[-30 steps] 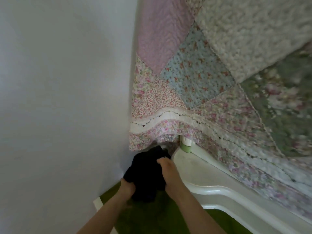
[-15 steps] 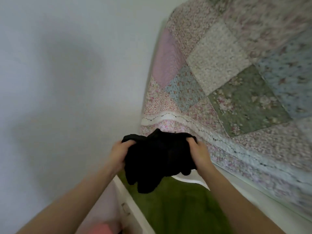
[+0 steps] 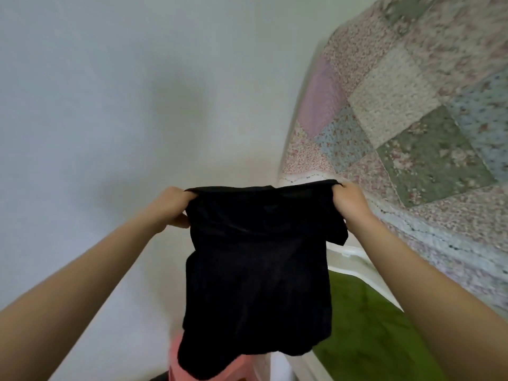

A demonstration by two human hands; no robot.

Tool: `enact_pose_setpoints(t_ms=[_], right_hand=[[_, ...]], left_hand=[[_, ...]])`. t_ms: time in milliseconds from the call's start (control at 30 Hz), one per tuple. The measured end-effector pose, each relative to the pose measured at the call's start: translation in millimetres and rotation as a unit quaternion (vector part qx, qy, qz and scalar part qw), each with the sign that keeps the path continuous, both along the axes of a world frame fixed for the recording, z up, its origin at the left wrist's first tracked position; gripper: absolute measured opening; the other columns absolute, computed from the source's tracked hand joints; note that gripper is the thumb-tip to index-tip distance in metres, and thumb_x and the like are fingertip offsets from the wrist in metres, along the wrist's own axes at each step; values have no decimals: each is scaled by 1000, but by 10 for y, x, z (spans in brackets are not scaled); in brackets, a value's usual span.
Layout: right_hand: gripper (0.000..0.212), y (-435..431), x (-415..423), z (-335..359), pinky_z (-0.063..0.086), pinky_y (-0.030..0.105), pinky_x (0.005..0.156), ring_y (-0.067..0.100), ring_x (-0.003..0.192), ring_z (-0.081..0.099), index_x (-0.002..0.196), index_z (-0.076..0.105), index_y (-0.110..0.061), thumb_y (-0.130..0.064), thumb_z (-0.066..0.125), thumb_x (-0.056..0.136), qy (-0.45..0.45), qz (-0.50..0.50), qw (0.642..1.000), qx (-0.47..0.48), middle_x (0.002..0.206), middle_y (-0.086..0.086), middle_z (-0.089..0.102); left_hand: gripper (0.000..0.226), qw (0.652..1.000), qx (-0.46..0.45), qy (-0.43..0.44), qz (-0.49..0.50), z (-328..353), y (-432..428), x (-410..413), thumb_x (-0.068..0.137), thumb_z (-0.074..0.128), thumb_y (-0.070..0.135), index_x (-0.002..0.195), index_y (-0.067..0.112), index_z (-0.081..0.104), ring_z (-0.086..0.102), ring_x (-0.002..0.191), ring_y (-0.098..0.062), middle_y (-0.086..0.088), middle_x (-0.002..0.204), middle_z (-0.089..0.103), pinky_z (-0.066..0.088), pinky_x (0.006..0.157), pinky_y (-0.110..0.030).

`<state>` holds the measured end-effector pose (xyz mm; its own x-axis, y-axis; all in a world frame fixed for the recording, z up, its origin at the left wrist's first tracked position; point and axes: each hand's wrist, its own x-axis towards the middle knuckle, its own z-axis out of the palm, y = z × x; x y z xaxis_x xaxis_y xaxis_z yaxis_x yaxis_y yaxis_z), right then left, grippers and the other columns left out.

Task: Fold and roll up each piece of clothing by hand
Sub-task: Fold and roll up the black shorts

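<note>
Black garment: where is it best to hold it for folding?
Grip the black garment at the two ends of its top edge, from either side, as the left hand and right hand do now; it then hangs flat.

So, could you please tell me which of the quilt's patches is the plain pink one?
It is the patch at the quilt's left edge, next to the white wall; the neighbouring patches all carry floral prints.
</note>
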<state>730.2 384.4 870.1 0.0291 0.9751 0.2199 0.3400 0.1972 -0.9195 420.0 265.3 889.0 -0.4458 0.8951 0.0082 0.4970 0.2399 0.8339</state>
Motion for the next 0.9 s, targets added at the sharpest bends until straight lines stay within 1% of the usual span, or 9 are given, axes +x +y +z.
enact_pose_setpoints(t_ms=[167, 300, 367, 533, 600, 667, 767, 833, 900], right_hand=[[23, -203, -117, 105, 37, 29, 45, 24, 44, 44, 67, 41, -10, 4, 37, 85, -93, 45, 995, -7, 58, 11, 41], [20, -423, -409, 208, 43, 18, 35, 13, 32, 51, 93, 59, -3, 1, 39, 90, -14, 102, 990, -97, 70, 13, 56], [21, -576, -674, 268, 45, 18, 35, 14, 36, 53, 90, 60, -4, -2, 38, 91, 32, 129, 983, -127, 70, 11, 58], [25, -1225, -1745, 405, 59, 35, 55, 30, 68, 66, 84, 59, -5, -1, 35, 93, 192, 269, 920, -210, 82, 15, 63], [26, -1694, -2310, 427, 58, 36, 56, 25, 64, 65, 86, 56, -5, 3, 32, 93, 246, 350, 871, -241, 81, 15, 59], [28, -2245, -2836, 393, 56, 37, 61, 25, 69, 63, 88, 58, -8, 7, 34, 91, 172, 458, 843, -222, 84, 15, 57], [19, -2896, -3362, 314, 52, 28, 66, 22, 79, 66, 105, 58, -19, -7, 51, 93, -67, 594, 795, -103, 97, 14, 66], [21, -2889, -3555, 151, 48, 28, 61, 18, 70, 66, 109, 56, -22, -12, 56, 90, -49, 525, 850, -23, 100, 13, 71], [20, -2703, -3676, -133, 53, 36, 74, 18, 77, 65, 106, 57, -19, -13, 57, 87, 16, 391, 920, 8, 105, 14, 68]], left_hand=[[28, 997, -22, 70, 20, -58, -351, -259, 93, 44, 12, 80, -4, 64, 69, 57, -27, -13, 72, 67, 56, 57, -31], [22, 995, 14, -93, 19, -103, -663, -494, 95, 45, 7, 99, 1, 66, 61, 66, -21, -11, 85, 64, 56, 51, -22], [21, 984, 43, -169, 31, -108, -837, -576, 96, 43, 4, 100, 5, 63, 57, 68, -20, -10, 86, 61, 54, 48, -20], [23, 990, 45, -131, -19, -193, -1475, -935, 84, 56, 16, 105, 12, 62, 57, 77, -15, -4, 89, 59, 49, 63, -27], [57, 983, 4, -164, -77, -353, -1663, -996, 74, 69, 31, 127, 25, 48, 58, 99, -14, 2, 108, 57, 52, 72, -31], [56, 980, 8, -183, -79, -588, -1786, -953, 73, 75, 33, 122, 19, 52, 63, 101, -20, -3, 110, 62, 55, 74, -36], [6, 939, 118, -318, 48, -737, -2036, -1101, 89, 55, 18, 87, 12, 56, 59, 70, -18, -10, 78, 56, 46, 61, -31], [17, 859, 172, -475, 81, -711, -2248, -1384, 90, 40, 7, 77, 11, 51, 57, 64, -21, -10, 72, 56, 44, 63, -33], [22, 807, 196, -538, 143, -639, -2498, -1717, 86, 29, -6, 73, 8, 41, 57, 71, -28, -13, 82, 60, 45, 65, -39]])
